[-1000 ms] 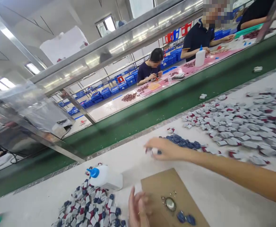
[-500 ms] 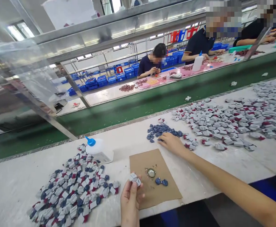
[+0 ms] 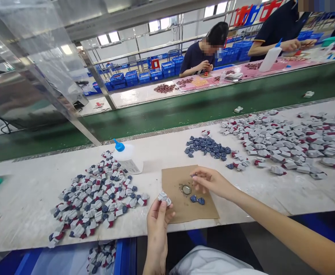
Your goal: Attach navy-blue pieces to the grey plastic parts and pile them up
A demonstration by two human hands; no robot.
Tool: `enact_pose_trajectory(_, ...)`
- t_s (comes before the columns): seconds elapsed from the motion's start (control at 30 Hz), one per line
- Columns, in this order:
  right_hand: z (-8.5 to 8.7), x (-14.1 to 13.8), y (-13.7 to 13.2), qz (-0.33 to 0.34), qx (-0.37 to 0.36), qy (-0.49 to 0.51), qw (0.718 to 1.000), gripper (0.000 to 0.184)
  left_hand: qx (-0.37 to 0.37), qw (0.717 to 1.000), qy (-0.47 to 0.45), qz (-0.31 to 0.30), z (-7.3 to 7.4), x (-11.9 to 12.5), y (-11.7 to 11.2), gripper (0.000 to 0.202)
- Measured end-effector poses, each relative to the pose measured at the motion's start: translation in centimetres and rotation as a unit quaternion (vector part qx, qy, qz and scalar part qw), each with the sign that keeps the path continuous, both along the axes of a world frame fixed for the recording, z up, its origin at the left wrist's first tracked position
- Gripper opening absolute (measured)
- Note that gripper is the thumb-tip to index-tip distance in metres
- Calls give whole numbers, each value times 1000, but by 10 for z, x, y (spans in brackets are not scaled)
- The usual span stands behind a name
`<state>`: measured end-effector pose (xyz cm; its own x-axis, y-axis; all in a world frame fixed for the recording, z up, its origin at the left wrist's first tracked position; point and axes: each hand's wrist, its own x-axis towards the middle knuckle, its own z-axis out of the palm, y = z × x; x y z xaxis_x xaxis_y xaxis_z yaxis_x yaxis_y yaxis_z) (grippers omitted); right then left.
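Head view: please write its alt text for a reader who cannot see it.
The left hand pinches a pale grey piece, the right hand a small dark piece, at a brown sheet on a worktable; heaps of small parts lie nearby.

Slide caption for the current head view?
Left hand holds a whitish piece; right hand pinches a blue piece over brown cardboard.

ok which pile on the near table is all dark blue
The small pile in the middle, just beyond the cardboard. The left pile mixes grey, red and blue pieces; the big right pile shows mostly grey and red.
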<state>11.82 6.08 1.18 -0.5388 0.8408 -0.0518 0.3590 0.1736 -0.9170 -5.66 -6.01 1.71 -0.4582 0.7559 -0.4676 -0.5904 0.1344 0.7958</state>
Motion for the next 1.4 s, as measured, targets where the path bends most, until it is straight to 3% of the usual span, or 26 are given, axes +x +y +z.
enact_pose_trajectory(0.13, -4, -4, -9, -9, -47, 53, 997, 30, 9, 1000, 0, -13, 2, -1, 0, 25)
enact_pose_trajectory(0.33, -8, -11, -18, -39, 43, -19, 998, 23, 9, 1000, -6, -25, 6, -2, -1, 23)
enact_pose_trajectory(0.47, -15, -14, -22, -22, 183, -109, 977, 26, 10, 1000, -5, -18, 5, 1, 0, 31)
enact_pose_trajectory(0.6, -25, -16, -25, -6, 273, -82, 958, 23, 8, 1000, -3, -12, 4, 1, 0, 35)
enact_pose_trajectory(0.87, -36, -24, -28, -23, 291, -37, 956, 22, 10, 1000, 6, -16, 5, 4, -1, 37)
enact_pose_trajectory(1.0, -22, -24, -27, -25, 263, -33, 964, 20, 11, 1000, 11, -25, 6, 5, -1, 38)
enact_pose_trajectory(1.1, 3, -26, -35, -63, 143, 24, 987, 19, 14, 999, 15, -40, 8, 6, -2, 35)
enact_pose_trajectory(1.2, 28, -31, -49, -92, 56, 91, 990, 20, 24, 997, 21, -64, 13, 6, -3, 30)
enact_pose_trajectory(1.3, 42, -36, -60, -105, 63, 118, 985, 19, 37, 995, 32, -83, 19, 8, -3, 25)
enact_pose_trajectory(1.4, 45, -39, -64, -117, 75, 126, 982, 17, 50, 993, 46, -94, 22, 9, -4, 23)
